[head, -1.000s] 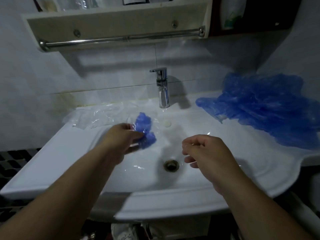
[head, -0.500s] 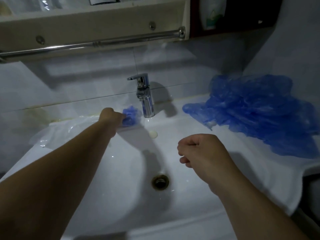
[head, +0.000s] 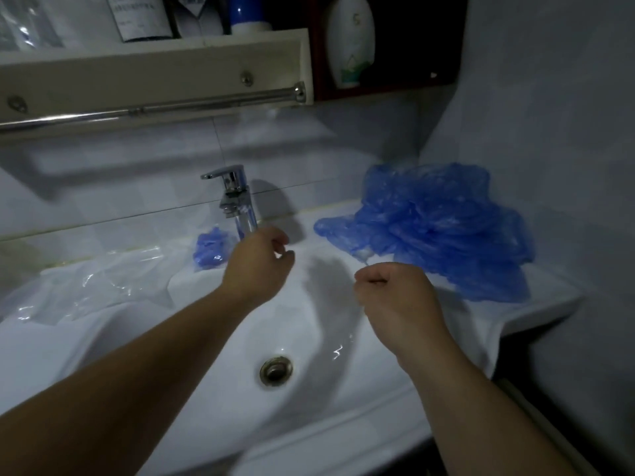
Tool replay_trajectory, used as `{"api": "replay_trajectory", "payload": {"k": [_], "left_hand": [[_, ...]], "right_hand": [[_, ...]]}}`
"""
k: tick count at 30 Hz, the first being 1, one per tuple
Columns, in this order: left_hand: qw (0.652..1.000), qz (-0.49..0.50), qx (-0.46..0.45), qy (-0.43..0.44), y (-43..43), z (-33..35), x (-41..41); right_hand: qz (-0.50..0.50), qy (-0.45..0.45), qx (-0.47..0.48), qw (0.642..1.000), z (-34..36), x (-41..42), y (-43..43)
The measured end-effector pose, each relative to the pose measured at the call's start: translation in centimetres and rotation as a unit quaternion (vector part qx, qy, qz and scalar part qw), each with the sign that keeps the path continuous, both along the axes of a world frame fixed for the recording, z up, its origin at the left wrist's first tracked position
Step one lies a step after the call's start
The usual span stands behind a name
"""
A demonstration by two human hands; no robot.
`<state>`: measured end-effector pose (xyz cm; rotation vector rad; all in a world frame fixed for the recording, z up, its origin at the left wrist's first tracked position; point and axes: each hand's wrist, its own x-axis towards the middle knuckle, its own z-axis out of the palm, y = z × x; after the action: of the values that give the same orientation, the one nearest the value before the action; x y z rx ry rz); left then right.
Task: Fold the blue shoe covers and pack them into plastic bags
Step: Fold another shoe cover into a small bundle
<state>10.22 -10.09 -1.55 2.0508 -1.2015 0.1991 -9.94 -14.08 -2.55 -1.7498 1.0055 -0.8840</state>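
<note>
Now: cover pile (head: pixel 443 231) lies centre-right, just beyond right hand (head: pixel 395 293), fisted, empty; left hand (head: pixel 257 266) loosely curled, empty, farther.

Bare forearms show from elbow to wrist above the sink (head: pixel 360 424). The left hand (head: pixel 256 269) and right hand (head: pixel 395 297) are bare too.

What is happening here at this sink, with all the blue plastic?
A person is packing blue shoe covers at a white sink. One small blue bundle lies on the rim left of the tap, next to clear plastic bags. The left hand hovers before the tap, relaxed and empty. The right hand is curled, holding nothing, close to the loose pile of shoe covers on the right.
</note>
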Motion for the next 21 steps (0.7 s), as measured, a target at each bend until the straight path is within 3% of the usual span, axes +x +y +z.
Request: {"api": "replay_trajectory", "payload": {"k": [9,14,18,21], "left_hand": [[0.978,-0.194,0.041,-0.062,-8.5,1.5,-7.3],[0.951,-0.301,0.053,-0.052,-12.9,2.9,-11.4],[0.939,-0.266,0.191,-0.11,-15.6,3.3,-12.7],[0.954,-0.25,0.146,-0.08,-16.1,3.5,-13.1]], "right_hand": [[-0.028,0.031,-0.093,0.995,-1.1,-4.0,-3.6],[-0.022,0.019,-0.071,0.997,-1.8,-4.8,-4.2],[-0.024,-0.008,-0.03,0.999,-1.9,-5.5,-4.4],[-0.025,0.002,-0.025,0.999,-1.7,-5.8,-4.2]]}}
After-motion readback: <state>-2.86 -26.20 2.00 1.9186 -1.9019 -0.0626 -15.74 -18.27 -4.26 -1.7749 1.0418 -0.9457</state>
